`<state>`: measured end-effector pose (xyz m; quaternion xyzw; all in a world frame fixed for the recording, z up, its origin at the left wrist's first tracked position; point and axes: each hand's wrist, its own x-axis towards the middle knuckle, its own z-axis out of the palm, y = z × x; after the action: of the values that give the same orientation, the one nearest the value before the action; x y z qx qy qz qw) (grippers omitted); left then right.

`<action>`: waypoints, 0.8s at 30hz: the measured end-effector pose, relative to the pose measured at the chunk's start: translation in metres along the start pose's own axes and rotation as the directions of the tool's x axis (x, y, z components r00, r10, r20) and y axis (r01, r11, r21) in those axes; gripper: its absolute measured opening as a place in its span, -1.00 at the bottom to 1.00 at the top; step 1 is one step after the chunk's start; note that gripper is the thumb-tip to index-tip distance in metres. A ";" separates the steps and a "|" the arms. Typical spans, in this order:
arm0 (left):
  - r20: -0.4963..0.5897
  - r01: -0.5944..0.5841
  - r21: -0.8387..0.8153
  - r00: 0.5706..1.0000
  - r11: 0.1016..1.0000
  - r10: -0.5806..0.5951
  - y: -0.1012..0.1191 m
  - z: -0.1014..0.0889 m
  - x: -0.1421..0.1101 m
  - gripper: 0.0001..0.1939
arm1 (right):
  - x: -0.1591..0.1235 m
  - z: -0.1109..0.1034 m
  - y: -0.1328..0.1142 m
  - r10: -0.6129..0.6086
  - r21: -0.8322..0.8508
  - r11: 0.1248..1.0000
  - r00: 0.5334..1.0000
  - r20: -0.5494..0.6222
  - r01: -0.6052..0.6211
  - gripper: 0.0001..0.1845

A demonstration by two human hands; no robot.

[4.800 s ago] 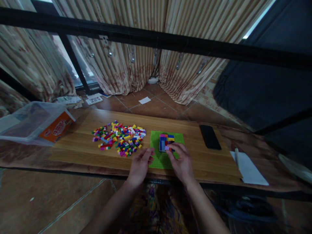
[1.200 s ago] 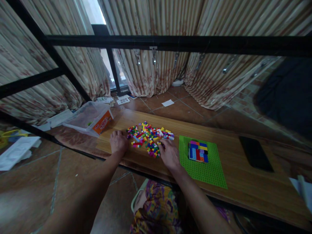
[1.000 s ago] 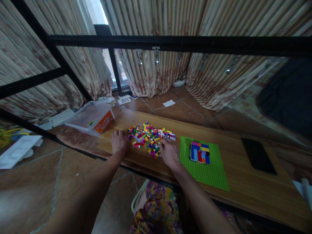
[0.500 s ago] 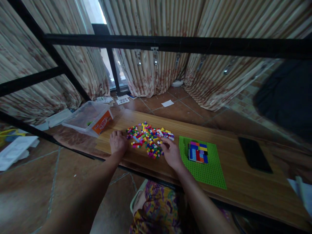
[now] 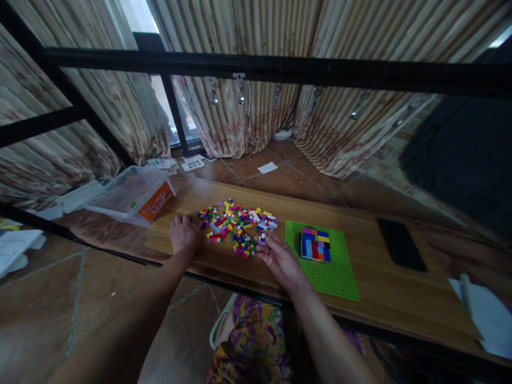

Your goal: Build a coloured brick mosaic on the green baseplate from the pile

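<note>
Loose toy bricks (image 5: 237, 221) in many colours lie heaped on the wooden board between my two hands. At the heap's right side, my right hand (image 5: 282, 260) is turned partly palm-up, with a small purple and white brick (image 5: 262, 238) at its pinched fingertips. My left hand (image 5: 185, 233) rests on the board just left of the heap, fingers loosely laid down and holding nothing. Right of my right hand lies a green baseplate (image 5: 343, 266), carrying a square multicoloured brick build (image 5: 316, 245).
A clear plastic box (image 5: 120, 194) with an orange label stands at the board's left end. A black phone-like slab (image 5: 401, 244) lies on the wooden board (image 5: 384, 298) at the right. A black metal bar (image 5: 256, 64) crosses in front of the curtains (image 5: 256, 117).
My right hand has rolled so that more of its palm shows, and the purple and white brick is now visible at its fingertips. My left hand stays put. The whole view has shifted slightly.
</note>
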<state>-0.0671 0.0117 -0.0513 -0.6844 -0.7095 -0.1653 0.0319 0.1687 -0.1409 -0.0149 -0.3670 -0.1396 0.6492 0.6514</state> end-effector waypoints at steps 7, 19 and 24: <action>-0.006 0.005 -0.007 1.000 1.000 -0.005 0.000 0.001 0.000 -0.69 | 0.000 0.000 0.000 0.013 0.013 1.000 1.000 0.028 -0.013 -0.71; -0.007 0.008 -0.017 1.000 1.000 -0.008 0.001 -0.001 -0.001 -0.69 | -0.001 -0.007 -0.003 0.061 0.008 0.998 0.988 0.139 -0.062 -0.72; -0.011 -0.003 -0.013 1.000 1.000 0.003 0.000 0.000 -0.001 -0.69 | -0.001 -0.005 -0.007 0.058 0.008 0.998 0.989 0.137 -0.060 -0.75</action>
<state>-0.0671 0.0109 -0.0511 -0.6846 -0.7072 -0.1739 0.0316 0.1771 -0.1422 -0.0140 -0.3217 -0.1692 0.6926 0.6230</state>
